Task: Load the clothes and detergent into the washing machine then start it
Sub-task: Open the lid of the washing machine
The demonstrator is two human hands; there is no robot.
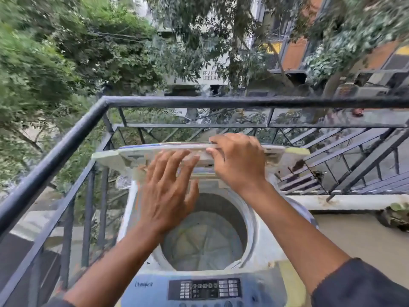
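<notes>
A white top-loading washing machine point(261, 247) stands on a balcony, its lid point(124, 157) folded and raised at the far side. The round drum point(205, 240) lies open below and holds no clothes that I can see. My right hand point(238, 159) grips the lid's top edge, fingers curled over it. My left hand point(168, 191) hovers with spread straight fingers just in front of the lid, over the drum's left rim. A blue control panel point(204, 289) with buttons sits at the near edge. No clothes or detergent are in view.
A dark metal railing point(66, 140) runs along the left and far sides of the balcony, close behind the lid. A low white ledge point(354, 201) and a potted plant point(396, 216) lie to the right. Trees and buildings fill the background.
</notes>
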